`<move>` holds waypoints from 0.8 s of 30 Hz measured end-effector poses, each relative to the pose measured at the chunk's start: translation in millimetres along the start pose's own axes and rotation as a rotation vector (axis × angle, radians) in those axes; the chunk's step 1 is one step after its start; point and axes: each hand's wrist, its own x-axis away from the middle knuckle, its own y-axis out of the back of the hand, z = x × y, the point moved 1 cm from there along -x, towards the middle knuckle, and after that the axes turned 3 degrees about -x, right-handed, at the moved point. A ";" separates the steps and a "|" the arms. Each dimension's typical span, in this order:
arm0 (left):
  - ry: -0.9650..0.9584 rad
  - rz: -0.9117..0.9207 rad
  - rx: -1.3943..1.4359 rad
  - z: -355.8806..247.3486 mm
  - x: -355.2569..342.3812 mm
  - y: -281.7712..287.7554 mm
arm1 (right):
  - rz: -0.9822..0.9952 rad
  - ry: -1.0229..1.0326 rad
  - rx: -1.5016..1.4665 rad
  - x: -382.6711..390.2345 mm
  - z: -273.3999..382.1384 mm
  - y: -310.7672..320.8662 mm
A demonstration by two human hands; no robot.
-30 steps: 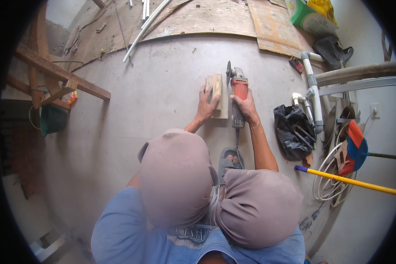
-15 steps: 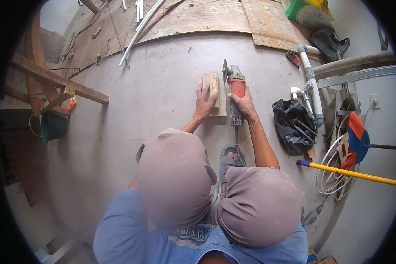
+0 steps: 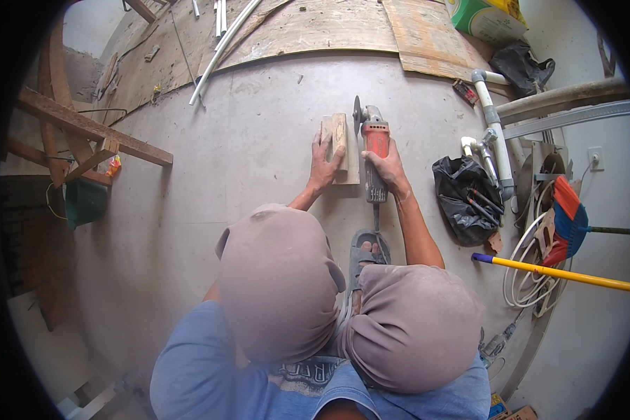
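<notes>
My left hand [image 3: 323, 162] is closed on a stack of short, pale wooden pieces [image 3: 340, 133] lying on the floor. Just to its right, my right hand [image 3: 389, 168] grips a red and dark-grey angle grinder [image 3: 375, 136], thumb across the body. The grinder's disc [image 3: 357, 113] stands on edge at the upper end, beside the wood; I cannot tell whether they touch. A cord runs from the grinder's lower end toward my sandalled foot [image 3: 367, 255] between my bent knees.
A wooden trestle [image 3: 147, 150] and green bucket [image 3: 85, 201] are at left. Plywood sheets [image 3: 308, 28] with white pipes [image 3: 213, 70] lie ahead. At right are a black bag [image 3: 465, 206], pipe fittings [image 3: 493, 129], a yellow pole [image 3: 560, 273], coiled cable [image 3: 521, 269] and a red-blue broom head [image 3: 570, 224].
My hands, the grinder and the wood appear slightly higher in the picture than a second ago, as do the surroundings, as the view shifts slightly. The grip of both hands is unchanged.
</notes>
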 end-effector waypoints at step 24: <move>0.005 -0.002 -0.022 -5.4 -0.5 1.5 | -0.018 -0.002 0.001 15.5 0.2 0.1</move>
